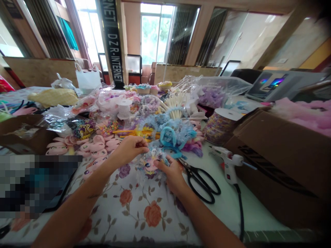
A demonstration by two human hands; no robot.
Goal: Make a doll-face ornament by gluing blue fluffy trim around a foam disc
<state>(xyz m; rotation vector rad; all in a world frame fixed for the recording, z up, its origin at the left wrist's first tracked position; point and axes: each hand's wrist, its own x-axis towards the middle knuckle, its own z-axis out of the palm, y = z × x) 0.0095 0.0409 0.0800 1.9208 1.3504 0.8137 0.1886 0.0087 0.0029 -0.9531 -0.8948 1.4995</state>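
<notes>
A small doll head (150, 166) with painted eyes and fluffy pale blue and lilac trim is held over the flowered tablecloth. My right hand (172, 172) grips it from the right, thumb on the face and fingers around the trim. At its upper left, my left hand (136, 148) has thumb and fingers pinched together beside the trim; what lies between the fingertips is too small to name. Light blue ruffled material (178, 132) and bright blue fuzzy strips lie just beyond the hands.
Black-handled scissors (203, 184) and a white glue gun (229, 165) lie on the right, before a large cardboard box (281, 165). Pink doll heads (97, 148) cluster at left, above a dark, pixelated device. Spools (219, 125), beads and bagged trims crowd the back.
</notes>
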